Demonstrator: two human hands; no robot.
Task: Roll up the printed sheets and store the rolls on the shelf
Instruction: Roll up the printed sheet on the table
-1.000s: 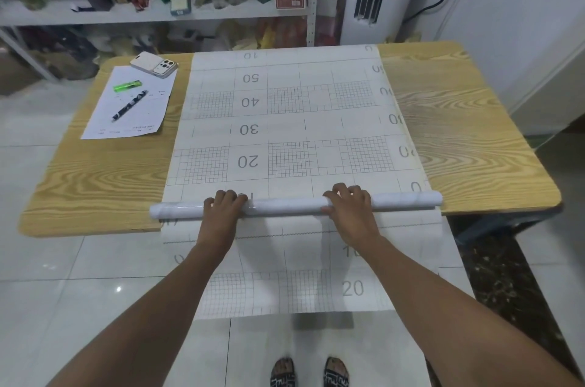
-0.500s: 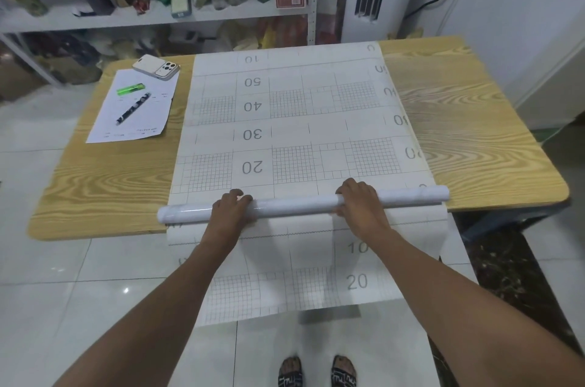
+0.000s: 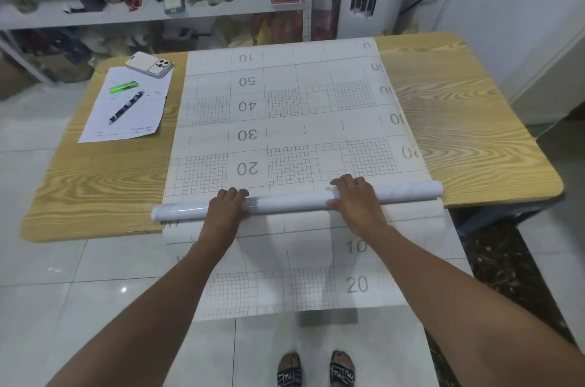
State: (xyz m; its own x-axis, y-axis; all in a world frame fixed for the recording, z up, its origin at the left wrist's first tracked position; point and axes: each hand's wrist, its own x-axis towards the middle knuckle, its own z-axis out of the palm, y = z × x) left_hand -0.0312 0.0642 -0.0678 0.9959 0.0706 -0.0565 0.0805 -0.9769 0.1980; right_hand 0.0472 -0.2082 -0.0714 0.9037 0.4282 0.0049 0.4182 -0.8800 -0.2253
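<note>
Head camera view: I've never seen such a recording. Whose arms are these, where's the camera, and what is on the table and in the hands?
No machine here: a person works with bare hands. The one picture comes from a camera worn on their head, looking forward and down, so both arms reach in from the bottom. The left hand and right hand each curl their fingers over a white roll lying across the near edge of a wooden table. Beyond the roll, the printed sheet, with grids and numbers, lies flat on the table; more of it hangs off the near edge toward the floor. At the far left lies a small paper with a pen and a green lighter on it and a phone at its far corner. Behind stands a cluttered shelf.
</note>
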